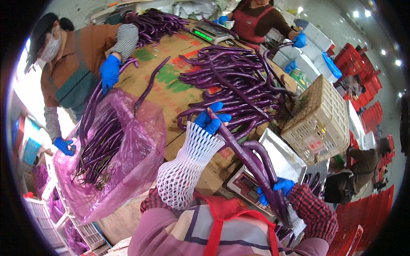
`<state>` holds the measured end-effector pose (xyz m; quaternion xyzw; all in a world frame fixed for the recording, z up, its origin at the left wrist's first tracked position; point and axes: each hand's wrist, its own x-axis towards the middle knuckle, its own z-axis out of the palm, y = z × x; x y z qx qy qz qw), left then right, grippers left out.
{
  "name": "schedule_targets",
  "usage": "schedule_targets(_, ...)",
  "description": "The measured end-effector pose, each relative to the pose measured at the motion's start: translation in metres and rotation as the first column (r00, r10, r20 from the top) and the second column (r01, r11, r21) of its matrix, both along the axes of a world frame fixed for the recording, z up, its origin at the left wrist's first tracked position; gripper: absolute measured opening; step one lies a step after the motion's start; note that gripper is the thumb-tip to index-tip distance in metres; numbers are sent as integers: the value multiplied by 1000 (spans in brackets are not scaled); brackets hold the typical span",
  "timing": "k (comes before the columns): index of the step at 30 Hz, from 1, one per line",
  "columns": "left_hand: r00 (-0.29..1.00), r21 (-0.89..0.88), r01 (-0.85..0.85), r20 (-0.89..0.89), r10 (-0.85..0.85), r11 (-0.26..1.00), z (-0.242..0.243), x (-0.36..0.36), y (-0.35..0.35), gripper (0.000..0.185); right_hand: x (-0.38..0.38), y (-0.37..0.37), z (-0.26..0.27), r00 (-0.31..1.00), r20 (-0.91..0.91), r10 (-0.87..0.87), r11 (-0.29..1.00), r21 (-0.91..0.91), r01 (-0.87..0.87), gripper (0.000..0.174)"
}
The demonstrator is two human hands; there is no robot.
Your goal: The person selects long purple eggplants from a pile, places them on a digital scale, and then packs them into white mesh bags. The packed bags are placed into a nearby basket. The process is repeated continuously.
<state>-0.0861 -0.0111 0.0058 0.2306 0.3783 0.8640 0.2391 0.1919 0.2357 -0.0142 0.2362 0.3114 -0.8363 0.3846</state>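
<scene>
My left hand (212, 119), in a blue glove, has its fingers around the tip end of a long purple eggplant (235, 145). A white foam net sleeve (184, 169) covers my left wrist and forearm, its open rim just below the fingers. My right hand (277, 189), also gloved in blue, grips the lower part of that eggplant together with a curved eggplant (266, 155). Their lower ends reach toward another piece of white netting (296, 217) by my right sleeve. Beneath them is a scale with a metal tray (285, 156).
A pile of eggplants (230, 73) lies on the cardboard-covered table (157, 105). At left, a co-worker's gloved hand (110, 73) holds eggplants over a purple plastic bag (141, 150). A plastic crate (315, 123) stands right; a second scale (211, 33) and another person (256, 19) are across.
</scene>
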Motion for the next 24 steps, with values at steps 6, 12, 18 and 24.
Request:
schedule_targets(6, 949, -225, -310, -126, 288, 924, 0, -9, -35, 44, -12, -53, -30, 974, -225, -20, 989, 141, 53, 65)
schedule_targets(12, 936, -248, -346, -16, 353, 905, 2, 3, -72, 45, -22, -72, -47, 976, -215, 41, 971, 238, 12, 59)
schedule_targets(18, 931, -181, -358, 9, 366, 916, -12, 5, -109, 47, -42, -88, -57, 987, -157, 42, 959, 283, 4, 61)
schedule_targets(24, 929, 211, -355, 186, 319, 911, -34, -2, -145, 50, -69, -106, -56, 968, -157, 196, 904, 410, -117, 44)
